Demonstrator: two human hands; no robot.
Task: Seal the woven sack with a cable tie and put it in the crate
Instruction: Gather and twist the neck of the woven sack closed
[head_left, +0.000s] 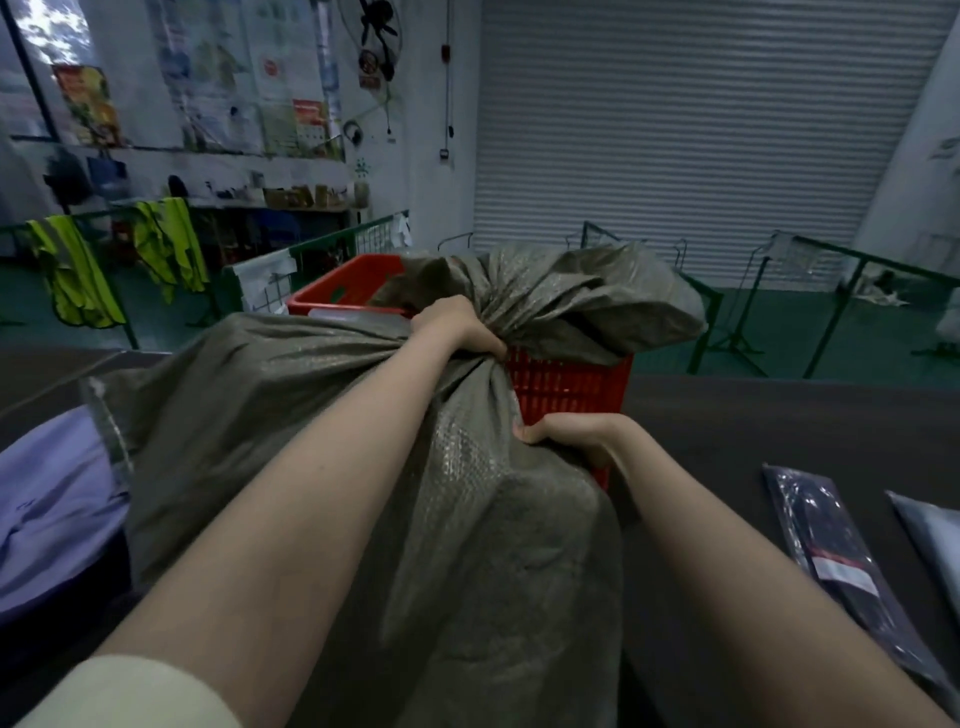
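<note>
Head view: left hand (457, 325) clenched the woven sack (322, 415) neck, right hand (566, 434) gripped its side; lifting into the crate (566, 389) seemingly came next.

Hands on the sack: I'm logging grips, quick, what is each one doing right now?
Left hand: closed, gripping the gathered neck of the woven sack.
Right hand: closed, gripping the sack's side, beside the red crate.

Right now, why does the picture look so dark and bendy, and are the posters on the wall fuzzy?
In the head view, the light is dim and bluish, so the woven sack and dark table look murky; the wide lens bends the edges and stretches both arms; the wall posters are too blurry to read; the left hand, right hand and red crate look sharper.
</note>
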